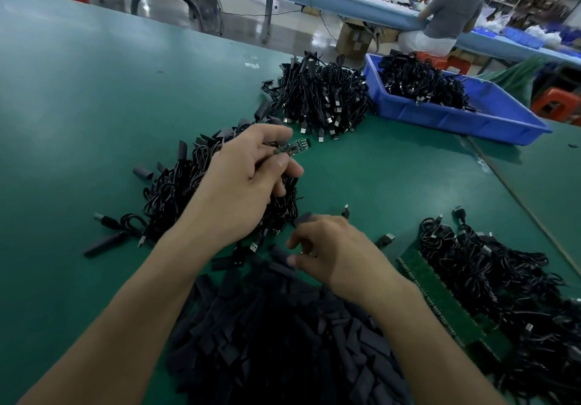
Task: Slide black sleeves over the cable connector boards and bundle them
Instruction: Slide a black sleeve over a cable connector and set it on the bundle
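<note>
My left hand [248,175] is raised over a heap of sleeved cables [176,190] and grips a small green connector board [292,146], whose bare end pokes out to the right past my fingertips. My right hand [330,247] hovers lower, at the far edge of a big pile of loose black sleeves [276,341]. Its fingers curl together over the sleeves; a black sleeve [303,217] shows just above the knuckles, and whether it is gripped I cannot tell.
A second mound of black cables with USB plugs [320,99] lies farther back. A blue bin [456,118] holds more cables at the back right. Green board panels [440,304] and tangled cables [490,266] lie at right. A seated person [446,17] works at another bench.
</note>
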### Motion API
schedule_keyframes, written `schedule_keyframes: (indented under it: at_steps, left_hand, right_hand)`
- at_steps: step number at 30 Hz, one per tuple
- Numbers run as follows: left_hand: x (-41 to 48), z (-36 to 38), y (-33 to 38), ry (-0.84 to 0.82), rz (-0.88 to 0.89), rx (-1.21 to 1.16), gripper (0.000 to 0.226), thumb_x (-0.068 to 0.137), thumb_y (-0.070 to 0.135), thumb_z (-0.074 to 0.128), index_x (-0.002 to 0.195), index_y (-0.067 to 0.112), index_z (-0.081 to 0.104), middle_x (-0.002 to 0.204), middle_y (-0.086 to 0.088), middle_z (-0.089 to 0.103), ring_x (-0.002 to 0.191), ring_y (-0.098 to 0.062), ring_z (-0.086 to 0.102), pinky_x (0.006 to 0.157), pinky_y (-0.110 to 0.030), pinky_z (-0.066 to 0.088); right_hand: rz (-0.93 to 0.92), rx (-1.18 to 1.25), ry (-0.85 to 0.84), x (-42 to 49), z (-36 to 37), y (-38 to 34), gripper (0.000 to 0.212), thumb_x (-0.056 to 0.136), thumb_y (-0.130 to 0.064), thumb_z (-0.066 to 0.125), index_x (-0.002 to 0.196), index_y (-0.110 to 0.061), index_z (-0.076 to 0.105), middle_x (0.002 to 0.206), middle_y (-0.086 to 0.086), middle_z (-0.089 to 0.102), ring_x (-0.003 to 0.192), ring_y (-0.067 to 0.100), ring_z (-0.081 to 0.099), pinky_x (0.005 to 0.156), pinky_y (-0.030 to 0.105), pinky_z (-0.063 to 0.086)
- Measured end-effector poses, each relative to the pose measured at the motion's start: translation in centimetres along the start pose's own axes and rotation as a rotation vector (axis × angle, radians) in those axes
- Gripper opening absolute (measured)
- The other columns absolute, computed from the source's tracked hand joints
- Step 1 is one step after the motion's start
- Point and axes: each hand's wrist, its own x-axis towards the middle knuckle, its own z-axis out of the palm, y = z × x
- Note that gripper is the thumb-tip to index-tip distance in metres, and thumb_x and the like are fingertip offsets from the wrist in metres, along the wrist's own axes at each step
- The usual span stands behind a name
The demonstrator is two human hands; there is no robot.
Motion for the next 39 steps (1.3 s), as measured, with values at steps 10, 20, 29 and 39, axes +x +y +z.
schedule_keyframes:
  at_steps: [10,20,29,39]
  left_hand:
    - [-0.2,0.7,-0.6,0.000,-0.020,0.050,0.020,0.096,0.012,0.067,0.102,0.029,0.074,0.077,0.013,0.072,0.071,-0.005,0.070,0.068,-0.014,0.055]
    - [-0.2,0.7,-0.9,0.082,-0.019,0.056,0.009,0.089,0.017,0.075,0.096,0.023,0.074,0.073,0.012,0.074,0.066,-0.007,0.071,0.067,-0.018,0.058]
    - [-0.1,0.7,-1.2,0.125,-0.014,0.077,0.011,0.088,0.017,0.077,0.093,0.026,0.074,0.074,0.016,0.073,0.065,-0.004,0.071,0.067,-0.019,0.059]
    - [-0.2,0.8,-1.3,0.118,-0.011,0.072,0.010,0.088,0.018,0.078,0.093,0.026,0.073,0.074,0.016,0.073,0.064,-0.004,0.071,0.065,-0.016,0.058]
  right_hand:
    - [0.047,-0.114,-0.074,0.1,1.6,-1.5,0.017,0.090,-0.034,0.067,0.095,-0.019,0.073,0.098,-0.002,0.061,0.095,0.022,0.058,0.088,0.035,0.048]
    - [-0.003,0.022,0.036,-0.1,2.1,-1.1,0.018,0.100,-0.022,0.047,0.094,-0.013,0.060,0.091,0.000,0.057,0.085,0.021,0.053,0.077,0.036,0.045]
    - [0.134,0.701,0.219,-0.5,1.6,0.8,0.026,0.095,-0.014,0.063,0.099,-0.040,0.062,0.081,-0.003,0.071,0.065,0.008,0.062,0.064,0.024,0.054]
    - [0.084,0.617,-0.030,-1.6,1.1,0.9,0.017,0.096,-0.032,0.065,0.103,-0.047,0.069,0.084,-0.012,0.070,0.071,0.006,0.062,0.068,0.020,0.052]
